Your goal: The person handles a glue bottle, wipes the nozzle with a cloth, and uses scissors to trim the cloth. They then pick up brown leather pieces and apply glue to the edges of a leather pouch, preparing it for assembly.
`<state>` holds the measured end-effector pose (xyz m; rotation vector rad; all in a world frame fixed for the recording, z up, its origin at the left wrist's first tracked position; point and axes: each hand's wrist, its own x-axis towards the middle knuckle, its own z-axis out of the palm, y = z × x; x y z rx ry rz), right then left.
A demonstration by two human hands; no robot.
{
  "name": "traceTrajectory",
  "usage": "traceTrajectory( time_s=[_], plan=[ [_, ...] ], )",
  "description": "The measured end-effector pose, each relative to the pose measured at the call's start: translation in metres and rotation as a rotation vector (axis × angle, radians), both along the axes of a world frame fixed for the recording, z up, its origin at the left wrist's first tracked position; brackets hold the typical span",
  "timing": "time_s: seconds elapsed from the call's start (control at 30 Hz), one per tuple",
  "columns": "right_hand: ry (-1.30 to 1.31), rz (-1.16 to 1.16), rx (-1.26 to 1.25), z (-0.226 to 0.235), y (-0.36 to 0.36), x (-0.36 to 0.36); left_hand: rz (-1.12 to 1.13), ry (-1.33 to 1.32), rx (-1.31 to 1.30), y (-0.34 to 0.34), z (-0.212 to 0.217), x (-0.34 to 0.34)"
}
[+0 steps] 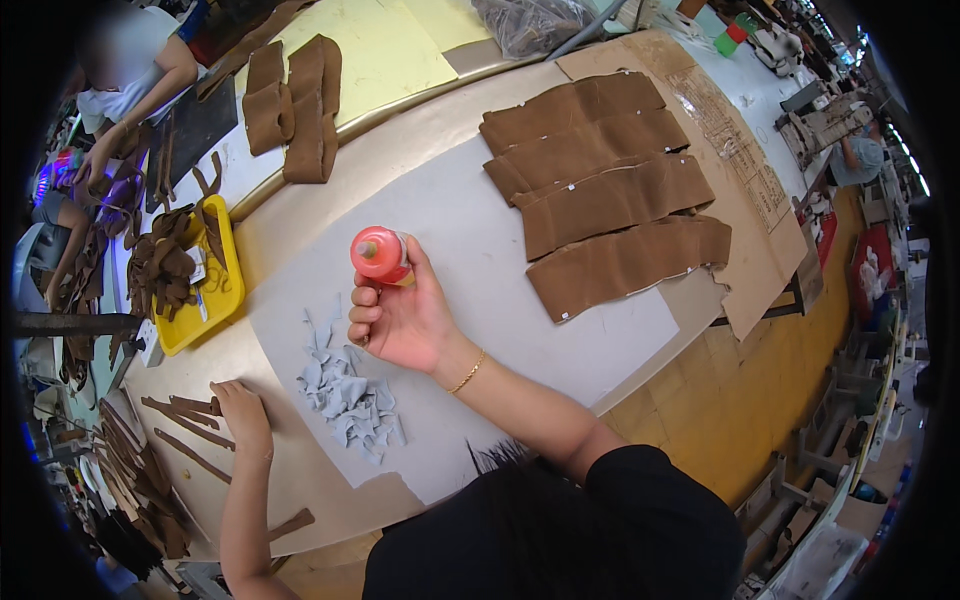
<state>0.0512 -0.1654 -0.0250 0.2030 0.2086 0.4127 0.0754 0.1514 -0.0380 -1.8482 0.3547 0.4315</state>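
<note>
R grip [405, 320] is closed round a red bottle [378, 257], tip pointing up at the cam. The bottle is held over the big grey sheet [470, 225] on the bench [275, 235]. L grip [243, 418] is low, fingertips at the ends of some thin brown strips [197, 415]; can't tell if it pinches one.

Betw. the two grips, a messy pile of pale grey scraps [350, 400] sits on the sheet. The bench top is tan & a bit shiny. On the R side, four wide brown bands [620, 200] lie in a row, partly on the sheet, w/ cardboard [735, 170] by them. On the L, a yellow tray [236, 270] is full of brown bits.

Past the bench's far edge: a pale yellow sheet [400, 50], two more brown pieces [312, 115] and a clear plastic bag [535, 25]. Top L, a co-worker [135, 85] in a light top. Far R, another person [858, 160] nr a grey machine [825, 125]. The floor [800, 350] is yellow-brown.
</note>
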Motion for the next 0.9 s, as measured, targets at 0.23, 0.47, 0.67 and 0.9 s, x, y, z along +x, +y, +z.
traceTrajectory(
  time_s=[0.23,0.47,0.67,0.9],
  plan=[
    [0.010,0.002,-0.010,-0.001,-0.003,-0.001,0.017,-0.151,-0.084,-0.003,-0.006,-0.004],
    [-0.040,0.012,0.074,-0.006,0.000,0.001,0.169,-0.197,-0.329,-0.002,-0.002,-0.001],
    [-0.136,0.006,0.005,-0.001,0.003,0.000,0.459,-0.427,-0.898,0.023,0.016,-0.021],
    [-0.166,0.017,-0.034,-0.001,0.006,-0.002,0.248,-0.588,-1.713,-0.009,-0.030,-0.073]
  ],
)
